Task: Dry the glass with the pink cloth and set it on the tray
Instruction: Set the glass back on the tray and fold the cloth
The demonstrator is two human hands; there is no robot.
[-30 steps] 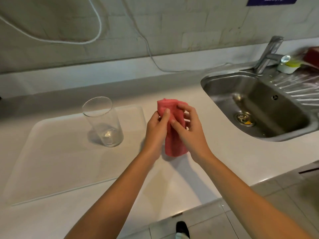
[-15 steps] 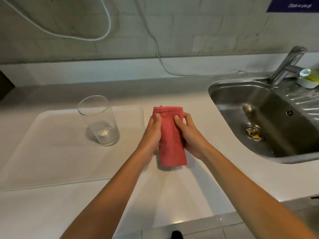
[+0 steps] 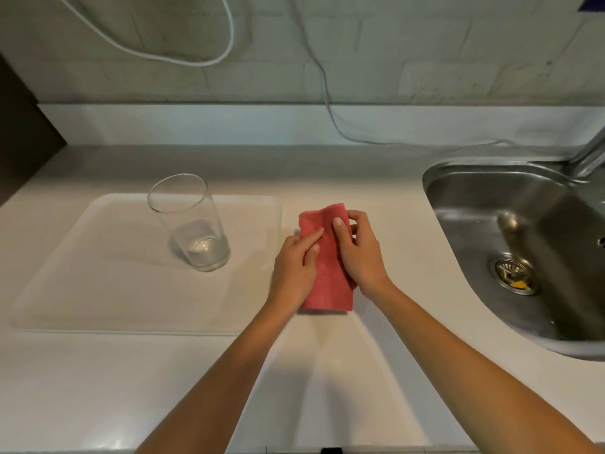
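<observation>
A clear drinking glass [image 3: 190,224] stands upright on the pale translucent tray [image 3: 98,290], near the tray's far right part. To the right of the tray, the folded pink cloth [image 3: 330,283] is held between both hands just above the white counter. My left hand [image 3: 294,270] holds the cloth's left side with fingers laid across it. My right hand [image 3: 360,250] grips its right side, thumb on top. Neither hand touches the glass, which stands well to the left of them.
A steel sink [image 3: 523,244] with a drain [image 3: 514,276] lies at the right, its tap [image 3: 589,155] at the far right edge. A white cable [image 3: 327,93] hangs down the tiled wall. The counter's front edge [image 3: 294,448] runs along the bottom.
The hands have lowered the folded cloth toward the counter, and the left fingers have slid across its face. The view has shifted left; the glass has stayed on the tray.
</observation>
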